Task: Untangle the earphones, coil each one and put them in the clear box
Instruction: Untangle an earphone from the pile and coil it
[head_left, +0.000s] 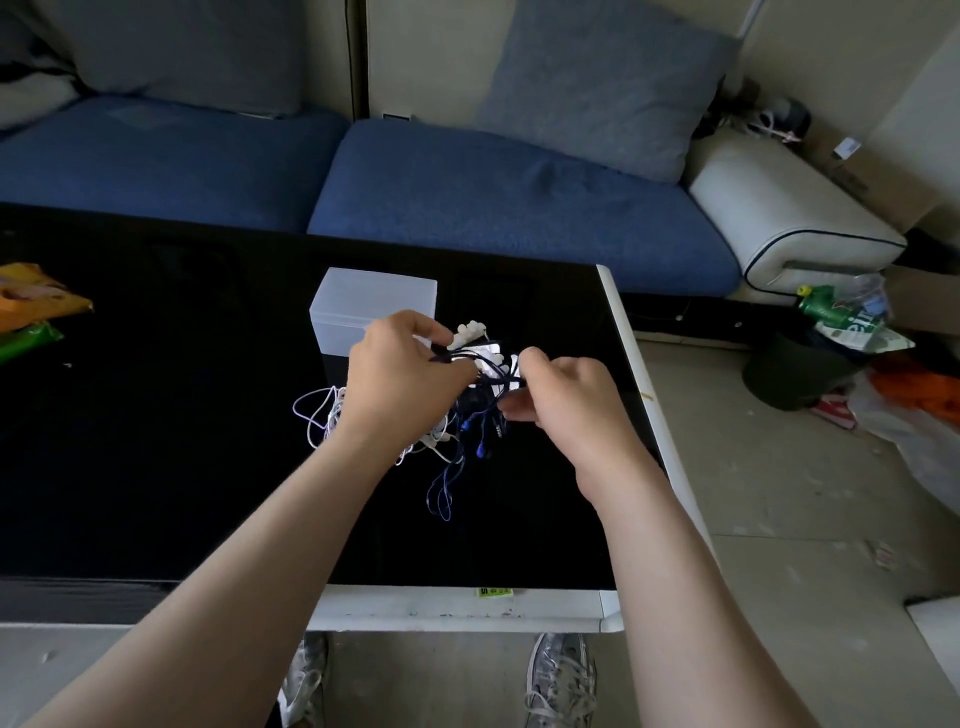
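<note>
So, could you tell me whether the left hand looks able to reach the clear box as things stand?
Probably yes. The left hand is just in front of the clear box with nothing between them, but it is pinching the tangled earphones, so it would have to let go first.

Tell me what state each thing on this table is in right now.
earphones: tangled, white and dark blue cords knotted together, none coiled.
clear box: upright on the table, lid seemingly on, nothing visible inside.
left hand: pinches a dark cord.
right hand: pinches the tangle's cords.
</note>
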